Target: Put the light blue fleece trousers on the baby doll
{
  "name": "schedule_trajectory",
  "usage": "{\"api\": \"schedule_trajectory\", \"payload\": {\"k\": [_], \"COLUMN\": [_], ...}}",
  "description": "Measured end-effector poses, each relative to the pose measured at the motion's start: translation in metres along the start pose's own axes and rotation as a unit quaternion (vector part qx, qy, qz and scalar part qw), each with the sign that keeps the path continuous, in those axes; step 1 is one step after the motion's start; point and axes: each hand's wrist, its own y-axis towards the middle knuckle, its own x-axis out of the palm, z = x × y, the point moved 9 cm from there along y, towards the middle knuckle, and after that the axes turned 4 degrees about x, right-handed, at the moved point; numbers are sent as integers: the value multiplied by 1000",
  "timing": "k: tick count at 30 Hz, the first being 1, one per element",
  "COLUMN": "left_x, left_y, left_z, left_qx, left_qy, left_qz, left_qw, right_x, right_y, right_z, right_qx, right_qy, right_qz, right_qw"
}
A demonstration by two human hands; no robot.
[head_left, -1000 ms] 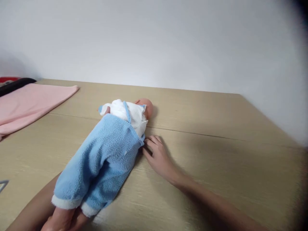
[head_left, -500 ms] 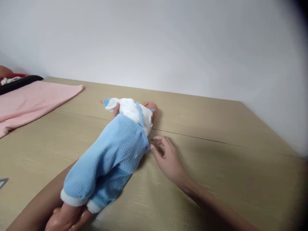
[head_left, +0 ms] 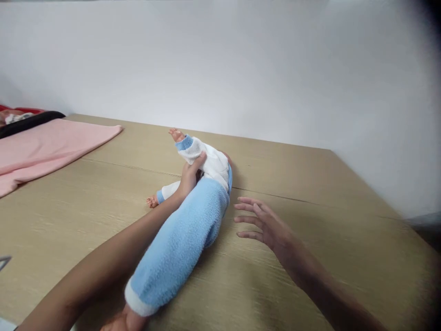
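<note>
A baby doll (head_left: 215, 166) in a white top and light blue fleece trousers (head_left: 182, 239) lies tipped on its side on the wooden table. Its head is mostly hidden behind the torso, and one bare foot shows at the bottom edge. My left hand (head_left: 191, 177) grips the doll's upper body from the left, thumb over the white top; its other fingers are out of sight. To the right of the trousers, apart from the doll, my right hand (head_left: 262, 223) hovers with fingers spread and nothing in it.
A pink cloth (head_left: 51, 142) lies flat on the left of the wooden table (head_left: 292, 170). Beyond it, a dark-rimmed object (head_left: 37, 122) with red and white items sits at the left edge. A pale wall (head_left: 220, 69) rises behind the table.
The doll has rolled from lying flatter onto its side, turning to the right, and one sleeved arm now points up. My right hand has drawn back from the trousers' waistband and spread its fingers.
</note>
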Motion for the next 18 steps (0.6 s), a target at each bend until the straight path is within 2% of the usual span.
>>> {"api": "schedule_trajectory", "payload": {"k": [4,9,14,16,18], "left_x": [15,31,45,54,72], "left_y": [-8,-17,-23,-27,-34], "left_z": [1,-1,1,6,14], "left_qx": [4,7,30,50,82], "left_qy": [-26,27,106,154,217], "left_qz": [7,-4,-22,-46,-115], "left_qw": [1000,1000,994,986,966], "right_x": [-7,-9,-18,-22,-26], "right_y": [-7,-7,-12,-14,-15], "right_z": [-4,6,9,6,2], "right_qx": [9,34,35,41,52], "right_qy": [23,62,89,89,86], "right_qz": [-12,-45,-35,-30,-36], "right_qw": [1000,997,995,995,994]}}
